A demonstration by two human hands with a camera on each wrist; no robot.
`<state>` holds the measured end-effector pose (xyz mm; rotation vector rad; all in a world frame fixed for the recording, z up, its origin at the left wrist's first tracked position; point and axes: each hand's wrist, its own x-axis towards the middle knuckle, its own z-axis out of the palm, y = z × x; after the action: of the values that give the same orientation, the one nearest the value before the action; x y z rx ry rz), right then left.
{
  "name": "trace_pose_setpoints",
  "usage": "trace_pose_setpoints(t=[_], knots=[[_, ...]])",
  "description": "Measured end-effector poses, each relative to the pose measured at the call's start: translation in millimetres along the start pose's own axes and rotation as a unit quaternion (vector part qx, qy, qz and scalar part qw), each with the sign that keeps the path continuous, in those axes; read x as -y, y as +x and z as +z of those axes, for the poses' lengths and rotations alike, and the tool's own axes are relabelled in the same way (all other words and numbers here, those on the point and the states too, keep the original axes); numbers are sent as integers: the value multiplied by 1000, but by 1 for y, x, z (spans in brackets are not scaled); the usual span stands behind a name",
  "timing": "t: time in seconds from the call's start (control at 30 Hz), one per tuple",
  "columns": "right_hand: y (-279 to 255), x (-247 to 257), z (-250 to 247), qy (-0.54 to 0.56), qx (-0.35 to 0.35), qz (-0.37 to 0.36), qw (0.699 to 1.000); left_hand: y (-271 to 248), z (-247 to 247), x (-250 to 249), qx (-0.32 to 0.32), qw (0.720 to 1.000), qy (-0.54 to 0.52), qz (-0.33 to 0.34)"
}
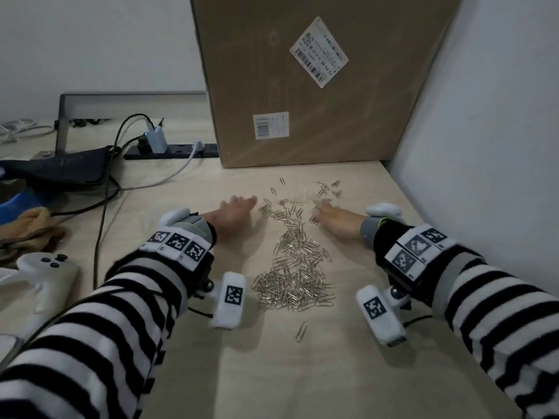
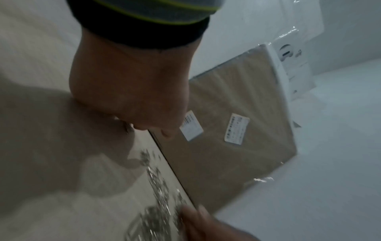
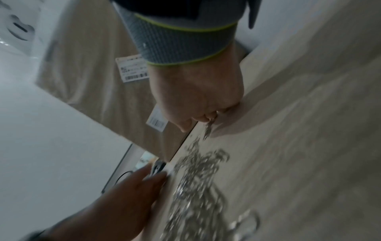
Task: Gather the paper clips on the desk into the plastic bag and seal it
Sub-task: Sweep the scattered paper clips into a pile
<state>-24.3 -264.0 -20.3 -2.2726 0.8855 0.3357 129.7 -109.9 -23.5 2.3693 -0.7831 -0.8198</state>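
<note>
A big cardboard box [image 1: 317,83] stands at the back of the desk, two white labels on its face. Left of the box lies a black power strip [image 1: 172,151] with a white charger [image 1: 156,140] plugged in; further left, a black pouch [image 1: 60,169] and a white game controller [image 1: 39,273].

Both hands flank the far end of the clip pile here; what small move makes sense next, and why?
Probably sweep both hands inward and toward the body. The left hand and right hand lie on the desk either side of the paper clips, and loose clips lie scattered beyond the fingertips near the cardboard box. No plastic bag is clearly visible.
</note>
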Motion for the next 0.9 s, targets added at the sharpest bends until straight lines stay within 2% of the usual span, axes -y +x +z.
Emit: trace_pose_setpoints(t=[0.1,0.2,0.27,0.3,0.4,0.47,0.53,0.6,0.7,0.8,0.9], knots=[[-2,10,19,23,47,-56,997,-17,22,-25,120,991,-34,54],[-8,12,15,43,66,-86,993,-15,24,-29,186,974,-107,76],[-7,7,2,49,46,-96,993,-7,15,-29,162,979,-97,78],[-4,4,-8,35,2,-86,996,-1,9,-29,137,984,-83,81],[23,-18,-39,13,-113,-26,993,20,-5,-34,79,989,-74,98],[41,-27,-51,1,-143,25,989,37,-9,-41,70,992,-62,82],[60,-32,-55,-38,-132,61,989,56,-9,-48,59,996,-15,65],[75,-31,-55,-71,-110,52,990,76,-10,-55,56,996,4,63],[89,-20,-52,-86,-70,9,994,107,-5,-62,66,994,-48,76],[92,-11,-49,-99,-32,-56,993,108,3,-69,75,993,-62,59],[86,-8,-38,-74,-12,-108,991,103,13,-66,122,988,-58,70]])
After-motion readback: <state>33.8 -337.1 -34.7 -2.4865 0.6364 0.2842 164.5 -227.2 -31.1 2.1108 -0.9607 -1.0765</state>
